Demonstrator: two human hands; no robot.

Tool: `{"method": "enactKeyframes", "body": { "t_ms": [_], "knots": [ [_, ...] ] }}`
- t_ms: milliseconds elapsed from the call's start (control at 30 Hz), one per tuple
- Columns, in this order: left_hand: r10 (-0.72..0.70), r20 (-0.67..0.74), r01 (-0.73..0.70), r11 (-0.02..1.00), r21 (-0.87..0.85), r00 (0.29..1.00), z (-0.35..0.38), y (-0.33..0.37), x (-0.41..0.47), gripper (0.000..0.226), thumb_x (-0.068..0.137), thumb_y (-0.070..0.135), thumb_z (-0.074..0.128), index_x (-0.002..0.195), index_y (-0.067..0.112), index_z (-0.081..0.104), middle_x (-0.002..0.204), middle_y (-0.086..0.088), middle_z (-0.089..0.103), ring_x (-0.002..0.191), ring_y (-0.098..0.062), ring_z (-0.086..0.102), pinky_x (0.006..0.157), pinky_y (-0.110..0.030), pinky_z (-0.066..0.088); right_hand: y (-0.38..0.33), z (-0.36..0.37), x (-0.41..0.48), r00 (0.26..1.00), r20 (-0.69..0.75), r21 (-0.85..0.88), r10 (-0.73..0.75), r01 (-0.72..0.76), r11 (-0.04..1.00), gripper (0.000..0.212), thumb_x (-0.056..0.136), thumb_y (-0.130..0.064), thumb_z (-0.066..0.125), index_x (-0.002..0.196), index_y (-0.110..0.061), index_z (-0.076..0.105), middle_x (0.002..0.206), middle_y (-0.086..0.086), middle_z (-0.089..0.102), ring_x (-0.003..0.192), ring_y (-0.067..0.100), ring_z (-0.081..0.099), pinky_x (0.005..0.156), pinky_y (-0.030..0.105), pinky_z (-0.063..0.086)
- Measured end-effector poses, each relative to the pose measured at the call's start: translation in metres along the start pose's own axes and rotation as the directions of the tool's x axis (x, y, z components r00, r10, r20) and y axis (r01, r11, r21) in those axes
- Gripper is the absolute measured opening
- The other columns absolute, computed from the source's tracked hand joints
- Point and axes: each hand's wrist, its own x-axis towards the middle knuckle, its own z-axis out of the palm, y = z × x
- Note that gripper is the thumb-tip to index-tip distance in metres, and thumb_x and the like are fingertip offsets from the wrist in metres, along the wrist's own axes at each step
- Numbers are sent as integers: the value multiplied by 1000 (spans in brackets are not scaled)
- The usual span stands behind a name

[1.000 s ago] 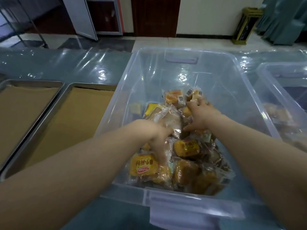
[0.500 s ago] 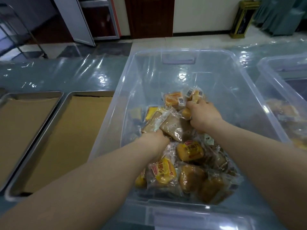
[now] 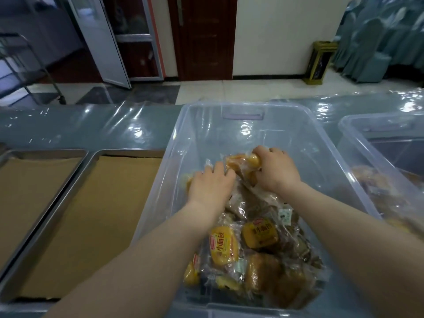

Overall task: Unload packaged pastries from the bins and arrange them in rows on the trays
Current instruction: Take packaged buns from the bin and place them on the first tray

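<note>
A clear plastic bin [image 3: 298,143] in front of me holds a heap of wrapped pastries [image 3: 259,237], yellow and brown in clear film. My left hand [image 3: 210,187] lies palm down on packets at the far left of the heap, fingers curled onto them. My right hand [image 3: 276,172] is closed around a yellow pastry packet [image 3: 246,160] at the heap's far end. Two metal trays lined with brown paper lie to the left: the near tray [image 3: 68,191] beside the bin and the far-left tray [image 3: 43,152].
A second clear bin [image 3: 358,134] with more pastries stands at the right. The table [image 3: 80,127] wears a shiny plastic cover. Beyond it are a tiled floor, a dark door, a metal rack at left and covered chairs at right.
Both hands have moved toward the far end of the heap. The left hand left the middle packets and rests higher up. The right hand has closed on a yellow packet.
</note>
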Motion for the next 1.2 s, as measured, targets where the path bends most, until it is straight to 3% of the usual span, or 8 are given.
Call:
{"method": "enactKeyframes", "body": {
  "t_ms": [133, 267, 433, 533, 633, 867, 1000, 1200],
  "knots": [
    [-110, -182, 73, 978, -197, 977, -16, -14, 4, 35, 79, 1, 52, 110, 13, 38, 116, -13, 37, 97, -31, 47, 67, -34, 32, -15, -20, 3, 996, -88, 168, -16, 30, 985, 46, 76, -12, 52, 119, -29, 52, 107, 11, 56, 99, 36, 52, 73, 32, 39],
    [-141, -317, -33, 873, -487, 938, -41, -38, -2, 41, 76, 19, 70, 98, 27, 35, 106, 3, 29, 91, -19, 47, 69, -30, 37, -41, -58, 0, 973, -226, 303, -50, 119, 946, 39, 73, -11, 56, 108, -31, 54, 98, 3, 63, 90, 28, 56, 68, 31, 40],
    [-272, -543, -107, 817, -566, 794, -77, -75, -39, 49, 71, 22, 76, 99, 34, 37, 107, 13, 26, 90, -7, 41, 64, -13, 29, -80, -105, -33, 907, -414, 458, -82, 285, 842, 43, 74, -11, 62, 97, -44, 48, 79, -23, 54, 74, -7, 53, 56, 10, 33],
    [-322, -592, -119, 802, -585, 738, -87, -104, -70, 51, 71, 17, 77, 100, 36, 39, 115, 17, 30, 105, -6, 38, 80, -14, 31, -107, -119, -59, 874, -471, 495, -117, 372, 785, 42, 77, -12, 65, 101, -43, 51, 83, -25, 55, 79, -16, 51, 57, 7, 35],
    [-364, -610, -93, 804, -587, 704, -89, -132, -107, 55, 70, 13, 77, 102, 38, 40, 119, 20, 34, 115, -3, 34, 87, -10, 25, -143, -123, -84, 817, -522, 423, -244, 496, 758, 42, 76, -10, 66, 104, -39, 54, 90, -22, 58, 86, -6, 54, 65, 7, 40],
    [-528, -561, 4, 731, -683, 638, -47, -191, -211, 52, 65, 1, 72, 98, 32, 48, 121, 11, 45, 118, -14, 42, 91, -14, 29, -242, -76, -126, 754, -406, 305, -516, 644, 701, 48, 72, -11, 70, 116, -25, 56, 110, -3, 59, 100, 16, 54, 85, 36, 47],
    [-624, -436, 104, 640, -761, 649, -9, -244, -285, 52, 67, 2, 73, 98, 36, 49, 122, 20, 39, 115, 3, 38, 97, -24, 37, -316, -32, -148, 701, -312, 276, -642, 713, 645, 49, 69, -11, 70, 115, -21, 59, 111, -6, 58, 105, 16, 53, 90, 32, 41],
    [-685, -388, 222, 625, -749, 617, 34, -362, -414, 57, 62, -2, 75, 98, 34, 50, 121, 11, 48, 110, 9, 40, 94, -2, 24, -468, 51, -193, 716, -255, 428, -650, 686, 588, 55, 66, -8, 76, 112, -31, 57, 107, -13, 57, 99, 6, 51, 84, 20, 40]
  ]
}}
